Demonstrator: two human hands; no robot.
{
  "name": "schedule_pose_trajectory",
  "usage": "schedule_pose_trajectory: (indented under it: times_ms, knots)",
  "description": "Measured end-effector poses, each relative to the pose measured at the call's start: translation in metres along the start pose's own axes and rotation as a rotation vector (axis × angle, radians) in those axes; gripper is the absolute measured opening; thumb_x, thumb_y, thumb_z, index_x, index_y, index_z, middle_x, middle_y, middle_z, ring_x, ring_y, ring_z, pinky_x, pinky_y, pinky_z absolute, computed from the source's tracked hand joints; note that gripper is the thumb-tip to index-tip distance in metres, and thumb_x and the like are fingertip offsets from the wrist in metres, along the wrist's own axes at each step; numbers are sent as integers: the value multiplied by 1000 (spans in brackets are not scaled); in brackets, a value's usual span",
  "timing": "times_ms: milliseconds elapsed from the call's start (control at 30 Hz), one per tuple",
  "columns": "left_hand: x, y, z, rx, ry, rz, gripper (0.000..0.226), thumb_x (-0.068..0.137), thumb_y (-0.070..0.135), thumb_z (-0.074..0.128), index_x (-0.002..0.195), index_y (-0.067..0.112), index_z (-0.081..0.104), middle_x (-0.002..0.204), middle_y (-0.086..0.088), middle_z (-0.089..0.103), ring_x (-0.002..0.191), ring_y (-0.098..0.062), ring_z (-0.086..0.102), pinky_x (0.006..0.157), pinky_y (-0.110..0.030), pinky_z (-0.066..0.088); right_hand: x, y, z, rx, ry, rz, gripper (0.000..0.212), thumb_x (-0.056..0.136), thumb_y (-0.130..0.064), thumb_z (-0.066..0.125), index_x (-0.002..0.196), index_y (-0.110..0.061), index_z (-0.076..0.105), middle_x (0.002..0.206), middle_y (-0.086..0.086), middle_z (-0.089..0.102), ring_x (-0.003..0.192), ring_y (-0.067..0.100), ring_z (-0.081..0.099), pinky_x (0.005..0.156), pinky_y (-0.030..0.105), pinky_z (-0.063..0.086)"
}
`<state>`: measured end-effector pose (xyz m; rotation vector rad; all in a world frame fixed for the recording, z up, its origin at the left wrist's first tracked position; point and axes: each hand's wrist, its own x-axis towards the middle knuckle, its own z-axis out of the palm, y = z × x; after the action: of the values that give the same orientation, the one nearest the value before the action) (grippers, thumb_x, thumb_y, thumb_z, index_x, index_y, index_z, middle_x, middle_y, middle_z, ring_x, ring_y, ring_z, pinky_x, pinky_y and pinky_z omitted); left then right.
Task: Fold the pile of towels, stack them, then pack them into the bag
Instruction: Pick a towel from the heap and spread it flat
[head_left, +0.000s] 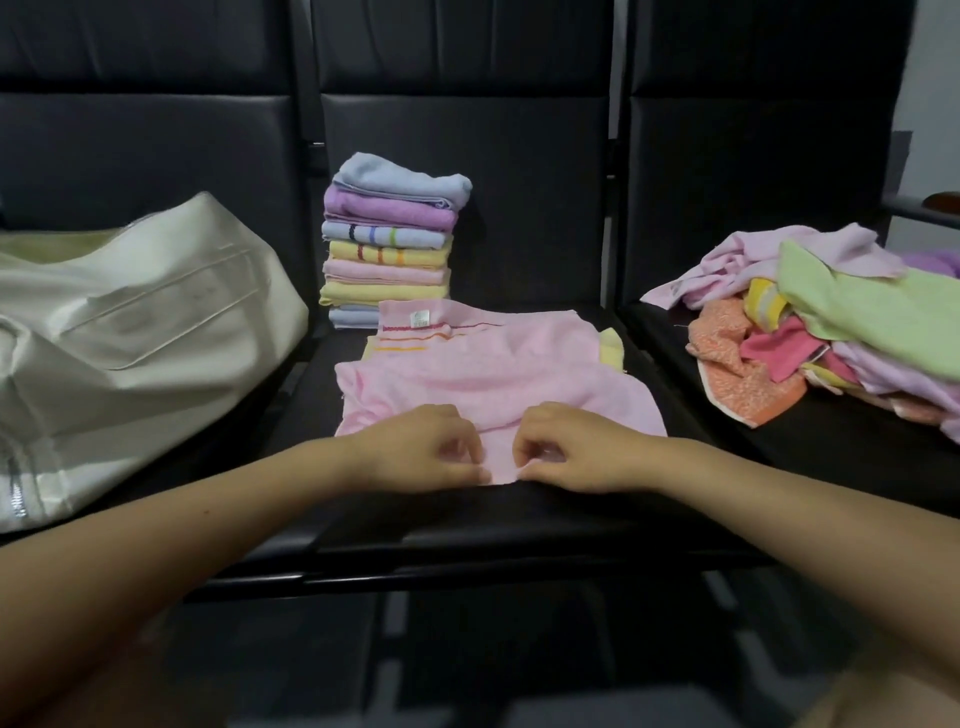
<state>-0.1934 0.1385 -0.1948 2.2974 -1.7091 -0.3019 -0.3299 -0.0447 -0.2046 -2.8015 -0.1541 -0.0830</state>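
The cream bag (130, 332) slumped well left of the fingers; the unfolded pile (831, 332) sat off to their right. Beyond them stood the folded stack (389, 244). The pink towel (493, 374) lay spread, its near edge pinched by left hand (421, 449) and right hand (576, 449), fingers curled tight!

Two bare, sleeveless forearms (218, 525)
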Motion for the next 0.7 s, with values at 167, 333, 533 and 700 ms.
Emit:
schedule_pose_trajectory:
  times_ms: [167, 333, 533, 700]
  knots:
    - [9, 1, -1, 89, 128, -13, 18, 93, 27, 51, 76, 25, 44, 77, 8, 48, 86, -24, 54, 68, -29, 32, 11, -4, -14, 363, 112, 264, 12, 99, -21, 45, 89, -17, 49, 69, -4, 54, 61, 13, 47, 60, 33, 45]
    - [31, -10, -40, -172, 435, -164, 21, 99, 23, 39, 98, 22, 60, 92, 4, 62, 91, -17, 56, 73, -31, 38, 33, 7, -52, 322, 214, 302, 20, 92, -38, 61, 101, -19, 60, 95, -2, 64, 87, 12, 58, 73, 18, 43]
    - [44, -46, -61, 215, 432, -143, 26, 101, 24, 45, 104, 18, 70, 95, 1, 69, 85, -19, 57, 65, -31, 38, 44, 53, -65, 237, 223, 414, 31, 92, -25, 54, 64, -14, 49, 65, -4, 45, 66, 12, 42, 67, 35, 35]
    - [46, -90, -54, 215, 433, -364, 31, 101, 23, 45, 73, 18, 59, 84, -6, 64, 77, -22, 53, 64, -31, 35, 40, 86, -61, 160, 240, 551, 38, 90, -27, 55, 58, -12, 41, 58, 5, 38, 58, 17, 38, 57, 33, 31]
